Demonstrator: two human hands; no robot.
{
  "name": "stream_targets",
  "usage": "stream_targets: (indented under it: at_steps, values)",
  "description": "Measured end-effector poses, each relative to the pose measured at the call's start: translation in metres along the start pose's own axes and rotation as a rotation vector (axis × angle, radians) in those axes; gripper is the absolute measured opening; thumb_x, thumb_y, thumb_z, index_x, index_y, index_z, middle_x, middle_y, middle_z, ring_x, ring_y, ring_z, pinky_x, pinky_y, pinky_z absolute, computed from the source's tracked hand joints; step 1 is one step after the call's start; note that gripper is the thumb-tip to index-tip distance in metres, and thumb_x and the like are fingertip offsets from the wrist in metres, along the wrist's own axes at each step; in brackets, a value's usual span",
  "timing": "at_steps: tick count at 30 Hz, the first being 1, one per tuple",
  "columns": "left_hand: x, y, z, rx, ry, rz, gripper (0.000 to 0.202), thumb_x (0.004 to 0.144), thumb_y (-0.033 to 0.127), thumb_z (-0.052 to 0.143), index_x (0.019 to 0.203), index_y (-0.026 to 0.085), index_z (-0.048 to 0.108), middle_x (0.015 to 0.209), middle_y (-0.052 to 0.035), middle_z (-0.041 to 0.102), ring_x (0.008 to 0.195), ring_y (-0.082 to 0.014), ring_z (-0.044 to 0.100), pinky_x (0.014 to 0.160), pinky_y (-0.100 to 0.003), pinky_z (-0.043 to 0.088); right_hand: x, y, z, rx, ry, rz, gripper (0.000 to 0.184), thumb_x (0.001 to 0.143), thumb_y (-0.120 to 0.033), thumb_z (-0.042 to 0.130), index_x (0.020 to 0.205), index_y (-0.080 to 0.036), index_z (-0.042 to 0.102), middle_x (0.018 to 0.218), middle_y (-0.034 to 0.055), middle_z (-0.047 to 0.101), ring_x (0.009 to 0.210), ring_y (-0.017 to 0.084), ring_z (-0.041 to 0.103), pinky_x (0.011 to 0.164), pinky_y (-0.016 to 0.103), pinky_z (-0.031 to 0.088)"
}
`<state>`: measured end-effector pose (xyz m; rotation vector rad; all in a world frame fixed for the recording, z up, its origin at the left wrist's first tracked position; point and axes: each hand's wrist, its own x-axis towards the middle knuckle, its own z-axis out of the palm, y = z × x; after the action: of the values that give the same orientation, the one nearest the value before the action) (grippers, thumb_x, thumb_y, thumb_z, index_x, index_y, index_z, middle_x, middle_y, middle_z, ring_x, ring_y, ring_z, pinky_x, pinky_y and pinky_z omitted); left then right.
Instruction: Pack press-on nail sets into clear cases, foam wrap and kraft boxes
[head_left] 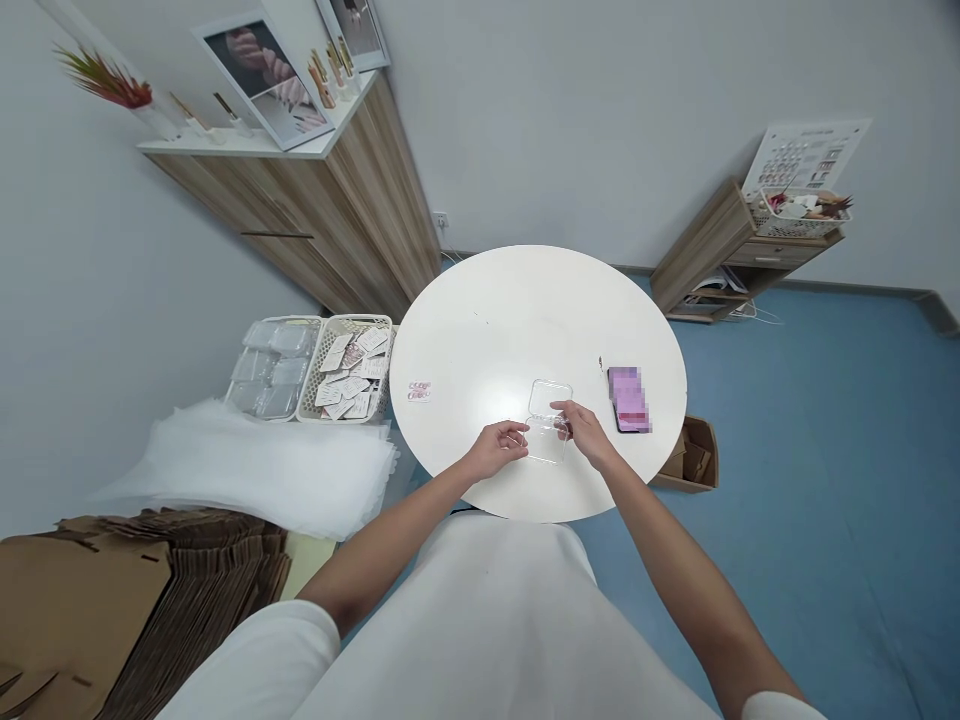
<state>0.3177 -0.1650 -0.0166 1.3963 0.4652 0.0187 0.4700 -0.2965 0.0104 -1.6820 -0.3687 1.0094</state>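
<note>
Close to the near edge of the smooth round white table (487, 300), the left hand (496, 450) and right hand (586, 432) each pinch one side of the clear plastic case (550, 398), whose lid is open. There is open room on the far half; a phone (628, 398), its screen unreadable, lies to the right, and a small pink packet (419, 391) to the left

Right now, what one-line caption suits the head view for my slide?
Left hand and right hand hold an open clear plastic case on a round white table.
</note>
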Motion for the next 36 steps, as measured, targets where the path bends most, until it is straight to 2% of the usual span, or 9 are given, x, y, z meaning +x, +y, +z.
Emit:
stream_targets:
  at_steps: [5,9,15,22,28,36]
  values:
    - [-0.001,-0.001,0.001,0.014,0.046,0.006,0.041,0.063,0.027,0.068,0.100,0.016,0.056,0.082,-0.0032,0.057,0.067,-0.0089,0.056,0.071,-0.029,0.044,-0.011,0.013,0.001,0.062,-0.019,-0.005,0.051,0.076,-0.058,0.036,0.099,-0.017,0.055,0.075,0.0035,0.056,0.054,0.010,0.051,0.053,0.025,0.041]
    - [-0.003,-0.004,0.002,0.022,0.082,-0.012,0.041,0.064,0.027,0.067,0.101,0.017,0.055,0.082,-0.0034,0.058,0.067,-0.0096,0.057,0.070,-0.029,0.044,-0.023,0.030,0.007,0.002,0.083,-0.082,0.044,0.069,-0.049,0.053,0.102,-0.020,0.053,0.076,0.0006,0.055,0.056,0.010,0.052,0.059,0.027,0.044]
    - [-0.003,-0.014,0.007,0.067,0.169,-0.051,0.045,0.065,0.021,0.065,0.107,0.018,0.049,0.084,-0.0029,0.057,0.066,-0.0091,0.057,0.070,-0.028,0.045,-0.029,0.052,0.013,-0.035,0.155,-0.052,0.042,0.068,-0.043,0.055,0.102,-0.020,0.054,0.078,0.0003,0.053,0.055,0.010,0.055,0.061,0.029,0.046]
    - [0.001,-0.034,0.015,0.226,0.221,-0.110,0.039,0.070,0.022,0.059,0.107,0.021,0.050,0.092,-0.0029,0.054,0.068,-0.0092,0.056,0.068,-0.026,0.044,-0.019,0.070,0.010,-0.163,0.193,0.008,0.040,0.067,-0.039,0.054,0.103,-0.020,0.054,0.076,-0.0001,0.056,0.058,0.012,0.057,0.062,0.029,0.045]
    - [0.006,-0.048,0.020,0.300,0.252,-0.159,0.041,0.070,0.022,0.058,0.110,0.018,0.050,0.097,-0.0052,0.053,0.076,-0.0116,0.054,0.074,-0.027,0.044,-0.007,0.090,0.008,-0.230,0.226,0.033,0.040,0.066,-0.037,0.052,0.102,-0.020,0.053,0.075,0.0002,0.059,0.059,0.013,0.055,0.061,0.029,0.044]
    - [0.015,-0.064,0.022,0.385,0.256,-0.174,0.044,0.069,0.024,0.058,0.112,0.017,0.050,0.088,-0.0023,0.052,0.075,-0.0119,0.050,0.076,-0.028,0.041,0.002,0.110,0.011,-0.243,0.240,0.030,0.038,0.066,-0.036,0.050,0.101,-0.020,0.052,0.074,-0.0003,0.058,0.057,0.013,0.052,0.059,0.028,0.044]
